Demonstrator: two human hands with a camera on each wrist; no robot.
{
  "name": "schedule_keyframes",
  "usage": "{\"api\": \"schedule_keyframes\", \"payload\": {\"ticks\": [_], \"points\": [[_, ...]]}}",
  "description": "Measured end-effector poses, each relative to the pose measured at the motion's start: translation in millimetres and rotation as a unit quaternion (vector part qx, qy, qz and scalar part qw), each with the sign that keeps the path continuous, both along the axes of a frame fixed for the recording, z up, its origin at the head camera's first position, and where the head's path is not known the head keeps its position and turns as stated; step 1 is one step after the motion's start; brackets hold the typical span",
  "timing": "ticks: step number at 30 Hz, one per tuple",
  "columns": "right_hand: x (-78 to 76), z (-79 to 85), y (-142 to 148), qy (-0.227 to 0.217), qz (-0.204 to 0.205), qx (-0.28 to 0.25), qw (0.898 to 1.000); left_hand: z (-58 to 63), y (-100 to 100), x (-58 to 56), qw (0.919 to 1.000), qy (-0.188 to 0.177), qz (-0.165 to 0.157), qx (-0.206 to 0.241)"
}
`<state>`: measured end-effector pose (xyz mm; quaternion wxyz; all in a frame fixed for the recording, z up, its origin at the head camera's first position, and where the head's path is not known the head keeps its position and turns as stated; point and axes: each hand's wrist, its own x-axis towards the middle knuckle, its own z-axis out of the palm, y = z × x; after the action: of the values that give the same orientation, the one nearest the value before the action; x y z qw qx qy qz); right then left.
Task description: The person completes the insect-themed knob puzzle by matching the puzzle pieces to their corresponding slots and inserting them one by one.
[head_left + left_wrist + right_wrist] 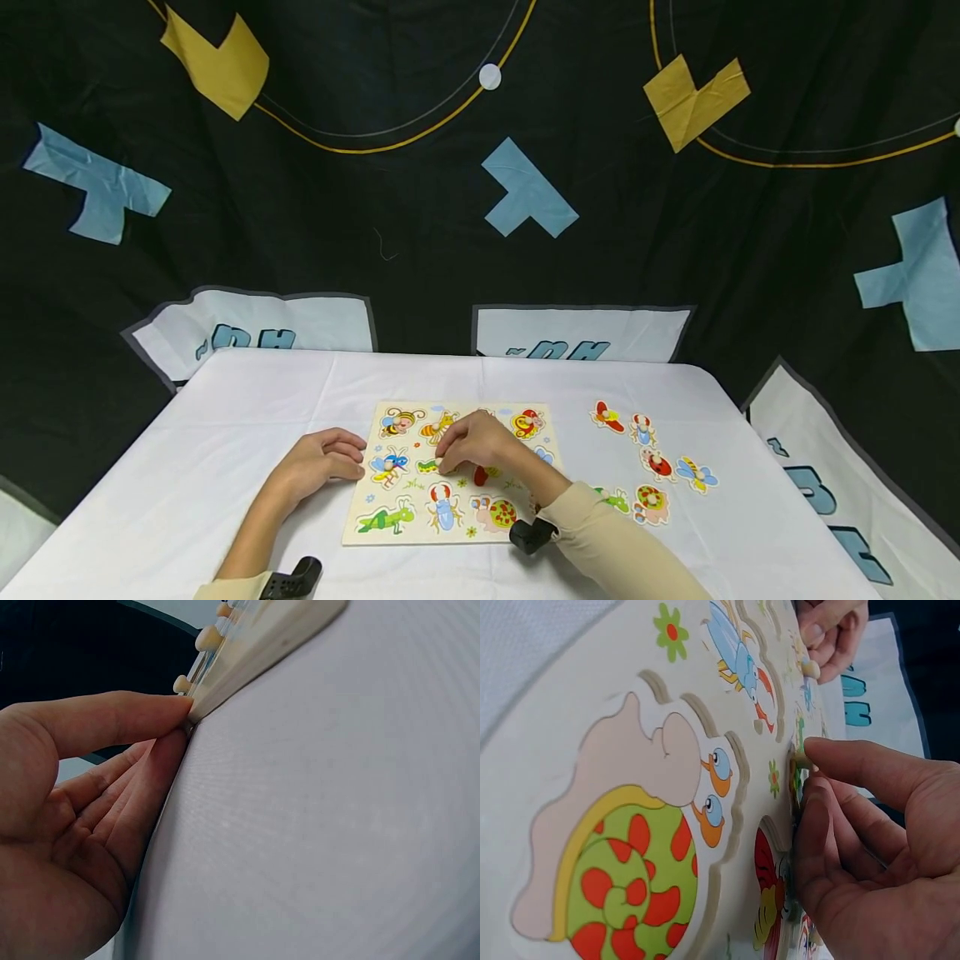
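A wooden peg puzzle board (pixel 420 537) with insect pictures lies on the table. My right hand (pixel 476 442) is over its middle and pinches the small knob of a green caterpillar piece (pixel 427 467) between thumb and fingers. In the right wrist view, that knob (pixel 802 760) shows at the thumb tip; the fingers partly hide the piece. At the board's left edge, my left hand (pixel 318 462) rests with loosely bent fingers, its thumb (pixel 120 718) touching the edge. A snail recess (pixel 630 847) and a stag beetle recess (pixel 742 664) show their printed pictures.
Right of the board lie several loose pieces: a red-winged insect (pixel 607 417), a stag beetle (pixel 642 430), a ladybug (pixel 657 464), a blue-and-yellow winged insect (pixel 697 474), a snail (pixel 651 505) and a green piece (pixel 615 500) partly behind my right forearm. White cloth (pixel 187 467) covers the table.
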<state>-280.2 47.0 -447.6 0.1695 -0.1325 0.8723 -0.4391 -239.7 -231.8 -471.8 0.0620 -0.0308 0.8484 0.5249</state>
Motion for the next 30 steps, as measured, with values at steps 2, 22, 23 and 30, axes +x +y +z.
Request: {"api": "schedule_keyframes", "payload": {"ticks": [2, 22, 23, 30], "points": [[-0.8, -0.1, 1.1, -0.002, 0.001, -0.005, 1.000, 0.2, 0.4, 0.6, 1.0000, -0.002, 0.001, 0.003], [-10.0, 18.4, 44.9, 0.022, -0.024, 0.009, 0.999, -0.8, -0.6, -0.5, 1.0000, 0.002, 0.000, -0.004], [-10.5, 19.3, 48.4, 0.022, -0.026, 0.013, 0.999, -1.1, -0.6, -0.7, 1.0000, 0.002, 0.000, -0.004], [-13.7, 23.3, 70.6, 0.031, -0.047, 0.014, 0.998, -1.0, -0.1, -0.3, 1.0000, -0.001, 0.003, -0.001]]}}
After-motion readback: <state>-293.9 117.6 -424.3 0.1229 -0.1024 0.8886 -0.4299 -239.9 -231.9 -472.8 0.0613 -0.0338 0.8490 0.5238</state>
